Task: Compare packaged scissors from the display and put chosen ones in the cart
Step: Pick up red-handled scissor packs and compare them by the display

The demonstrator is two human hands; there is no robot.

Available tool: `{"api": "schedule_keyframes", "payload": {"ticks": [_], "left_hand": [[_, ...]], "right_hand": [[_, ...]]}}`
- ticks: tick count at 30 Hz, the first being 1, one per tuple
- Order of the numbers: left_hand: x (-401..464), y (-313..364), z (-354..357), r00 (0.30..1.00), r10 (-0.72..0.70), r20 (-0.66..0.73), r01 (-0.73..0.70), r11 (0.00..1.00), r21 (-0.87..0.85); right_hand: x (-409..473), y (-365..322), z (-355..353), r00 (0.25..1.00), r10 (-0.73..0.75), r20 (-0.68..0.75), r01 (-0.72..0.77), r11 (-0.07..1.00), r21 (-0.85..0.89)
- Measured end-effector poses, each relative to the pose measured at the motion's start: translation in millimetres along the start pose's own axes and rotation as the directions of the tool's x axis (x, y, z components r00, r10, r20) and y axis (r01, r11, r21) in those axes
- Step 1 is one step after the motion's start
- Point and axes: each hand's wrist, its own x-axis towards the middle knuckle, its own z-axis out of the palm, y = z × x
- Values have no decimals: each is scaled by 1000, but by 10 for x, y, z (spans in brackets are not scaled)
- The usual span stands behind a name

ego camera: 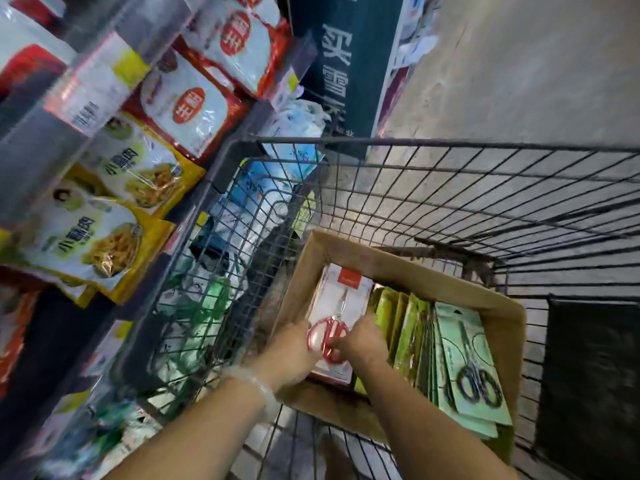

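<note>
Cardboard box (388, 268) inside wire cart (450, 147), left hand (294, 351) and right hand (362, 342) together gripping red-handled scissors pack (337, 299) at box's left end, green scissors packs (464, 355) filling its right, snack bags (114, 209) on shelf left of cart.

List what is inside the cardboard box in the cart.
The cardboard box holds a red-handled scissors pack under both hands, upright yellow-green packs, and pale green packs with dark-handled scissors. The box bottom is covered.
</note>
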Motion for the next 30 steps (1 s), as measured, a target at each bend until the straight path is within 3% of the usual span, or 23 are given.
{"api": "schedule_keyframes", "payload": {"ticks": [4, 10, 13, 16, 19, 22, 24, 27, 30], "left_hand": [[-2, 17, -25, 999, -37, 0, 37, 999, -24], [-152, 99, -99, 1000, -21, -7, 20, 999, -25], [-265, 192, -161, 1000, -24, 11, 25, 995, -100], [-265, 196, -153, 994, -105, 34, 110, 955, -274], [-212, 191, -136, 986, -162, 44, 158, 807, -569], [-178, 159, -227, 965, -244, -101, 111, 723, -682], [-163, 82, -313, 943, -278, -183, 92, 747, -659], [-107, -116, -340, 935, -297, -192, 118, 773, -624], [-63, -266, -309, 933, -303, -196, 110, 757, -644]], "right_hand": [[58, 15, -72, 991, 68, 113, -80, 991, 106], [-106, 212, -174, 988, 79, 134, -112, 959, 261], [-289, 379, -364, 980, 7, 199, -81, 925, 371], [-429, 458, -529, 956, -132, 262, -36, 833, 552], [-557, 324, -591, 914, -280, 295, 14, 746, 666], [-500, 155, -472, 945, -249, 213, 21, 697, 717], [-377, 137, -341, 983, -153, 100, 52, 761, 647], [-185, 233, -122, 993, -115, 1, 113, 978, 177], [-86, 205, 89, 989, -149, 21, 150, 986, -69]]}}
